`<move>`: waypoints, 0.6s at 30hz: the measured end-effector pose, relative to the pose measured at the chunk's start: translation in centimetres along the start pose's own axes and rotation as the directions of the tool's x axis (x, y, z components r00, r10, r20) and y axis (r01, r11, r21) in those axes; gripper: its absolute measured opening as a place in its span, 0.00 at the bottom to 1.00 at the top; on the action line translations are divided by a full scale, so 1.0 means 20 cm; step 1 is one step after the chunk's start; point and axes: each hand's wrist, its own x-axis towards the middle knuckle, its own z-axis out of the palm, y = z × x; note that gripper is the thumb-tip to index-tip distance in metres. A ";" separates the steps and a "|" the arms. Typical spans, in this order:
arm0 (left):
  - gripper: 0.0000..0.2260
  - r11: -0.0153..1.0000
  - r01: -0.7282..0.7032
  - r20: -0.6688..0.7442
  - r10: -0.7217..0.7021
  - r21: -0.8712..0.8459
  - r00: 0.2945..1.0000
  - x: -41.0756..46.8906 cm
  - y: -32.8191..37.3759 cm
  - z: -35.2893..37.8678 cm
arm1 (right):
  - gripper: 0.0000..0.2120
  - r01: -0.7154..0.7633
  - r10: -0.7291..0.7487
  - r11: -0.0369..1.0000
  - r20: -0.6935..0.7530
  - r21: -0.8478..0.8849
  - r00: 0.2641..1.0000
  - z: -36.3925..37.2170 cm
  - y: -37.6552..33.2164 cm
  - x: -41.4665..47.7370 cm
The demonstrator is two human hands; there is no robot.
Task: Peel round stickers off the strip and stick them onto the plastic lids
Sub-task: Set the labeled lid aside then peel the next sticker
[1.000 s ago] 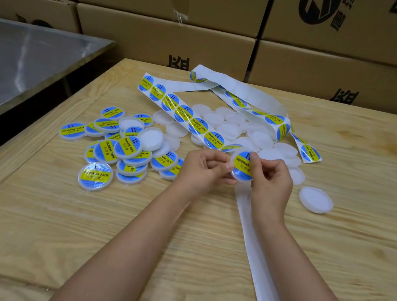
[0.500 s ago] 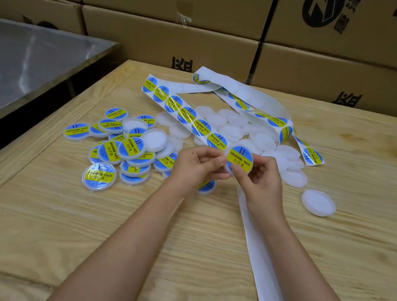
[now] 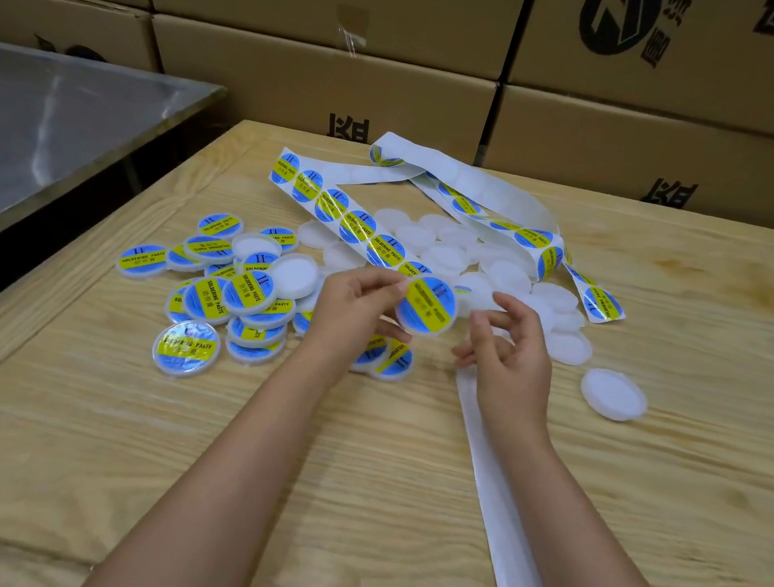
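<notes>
Your left hand [image 3: 353, 308] pinches a labelled lid [image 3: 427, 306] by its edge, lifted above the wooden table [image 3: 156, 435]. Your right hand [image 3: 512, 360] hovers just beside it, fingers loosely curled and holding nothing. Behind, the sticker strip [image 3: 359, 232] drapes over the plain lids [image 3: 450, 252]. The finished pile [image 3: 226, 290] sits left, and 1 lone plain lid [image 3: 613, 394] lies apart on the right.

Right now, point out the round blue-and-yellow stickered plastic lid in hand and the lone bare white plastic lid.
Stickered lid [image 3: 427, 306]: head view, label centre.
Bare white lid [image 3: 613, 394]: head view, its middle.
</notes>
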 end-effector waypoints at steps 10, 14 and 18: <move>0.10 0.725 0.231 -0.673 0.405 0.649 0.619 0.08 0.03 -0.40 | 0.07 0.118 -0.118 0.945 0.018 -0.305 0.993 -0.01 0.05 0.01; 0.11 0.635 0.374 -0.692 0.372 0.676 0.619 0.08 0.00 -0.46 | 0.08 0.105 -0.101 0.943 0.027 -0.316 0.995 -0.01 0.04 0.02; 0.13 0.560 0.404 -0.664 0.406 0.724 0.628 0.09 -0.02 -0.50 | 0.08 0.068 -0.060 0.937 0.034 -0.343 0.998 -0.02 0.03 0.02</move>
